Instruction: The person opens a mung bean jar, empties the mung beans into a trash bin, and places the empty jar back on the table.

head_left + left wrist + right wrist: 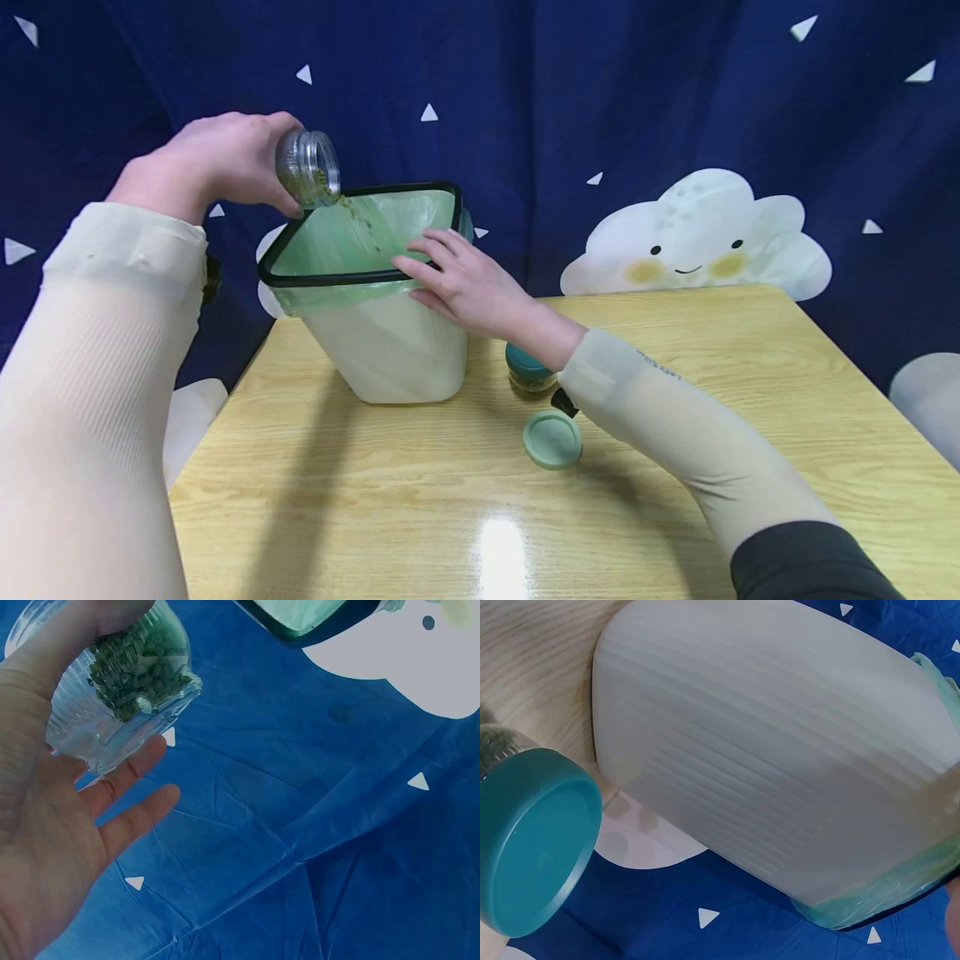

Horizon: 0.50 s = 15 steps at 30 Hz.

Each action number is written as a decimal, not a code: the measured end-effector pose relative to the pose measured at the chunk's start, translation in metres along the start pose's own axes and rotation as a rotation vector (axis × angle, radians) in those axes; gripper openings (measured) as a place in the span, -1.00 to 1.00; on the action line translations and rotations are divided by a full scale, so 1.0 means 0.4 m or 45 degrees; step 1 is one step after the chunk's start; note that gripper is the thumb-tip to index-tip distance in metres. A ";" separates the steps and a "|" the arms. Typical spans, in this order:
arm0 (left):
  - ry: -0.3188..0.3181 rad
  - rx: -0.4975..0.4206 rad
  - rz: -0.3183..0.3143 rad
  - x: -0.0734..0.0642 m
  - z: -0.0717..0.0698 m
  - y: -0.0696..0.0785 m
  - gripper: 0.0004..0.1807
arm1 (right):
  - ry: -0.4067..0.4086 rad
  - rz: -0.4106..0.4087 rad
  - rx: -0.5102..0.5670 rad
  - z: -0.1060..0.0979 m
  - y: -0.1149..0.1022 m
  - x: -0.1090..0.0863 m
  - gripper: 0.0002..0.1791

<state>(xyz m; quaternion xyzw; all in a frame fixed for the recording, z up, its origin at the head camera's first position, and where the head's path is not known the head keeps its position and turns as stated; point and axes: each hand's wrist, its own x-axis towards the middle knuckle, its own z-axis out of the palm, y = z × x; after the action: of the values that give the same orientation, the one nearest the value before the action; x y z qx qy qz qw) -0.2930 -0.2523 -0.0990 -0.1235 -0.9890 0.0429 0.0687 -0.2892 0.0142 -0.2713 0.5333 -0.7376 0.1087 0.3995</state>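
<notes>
My left hand (217,158) grips a clear ribbed jar (294,167), tipped so its mouth faces right over the trash bin. Small green bits (142,671) lie inside the jar, and some fall from its mouth into the bin. The white trash bin (390,350) has a black rim (337,279) and a pale green liner bag (315,242). My right hand (472,283) holds the bin's near right rim, its fingers over the edge and thumb low on the outer side. In the right wrist view, only a bit of this hand shows at the right edge.
A jar with a teal lid (544,844) stands on the wooden table right of the bin, partly behind my right forearm. Nearer lies a round pale green lid (552,440). A dark blue curtain (510,83) with white triangles and clouds hangs behind the table.
</notes>
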 end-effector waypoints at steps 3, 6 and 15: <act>-0.010 -0.007 -0.008 0.000 -0.001 -0.001 0.01 | 0.004 0.001 0.005 -0.001 0.002 0.002 -0.63; -0.018 -0.009 -0.021 -0.002 0.001 -0.002 0.03 | -0.002 -0.002 0.015 0.001 0.002 0.003 -0.64; -0.021 -0.013 -0.024 -0.002 0.003 0.002 0.02 | 0.013 -0.003 0.011 0.003 -0.003 0.003 -0.64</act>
<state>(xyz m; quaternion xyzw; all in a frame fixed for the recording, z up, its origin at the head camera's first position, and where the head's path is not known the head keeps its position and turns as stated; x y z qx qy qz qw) -0.2923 -0.2516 -0.1002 -0.1140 -0.9909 0.0383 0.0603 -0.2890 0.0123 -0.2715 0.5355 -0.7345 0.1141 0.4009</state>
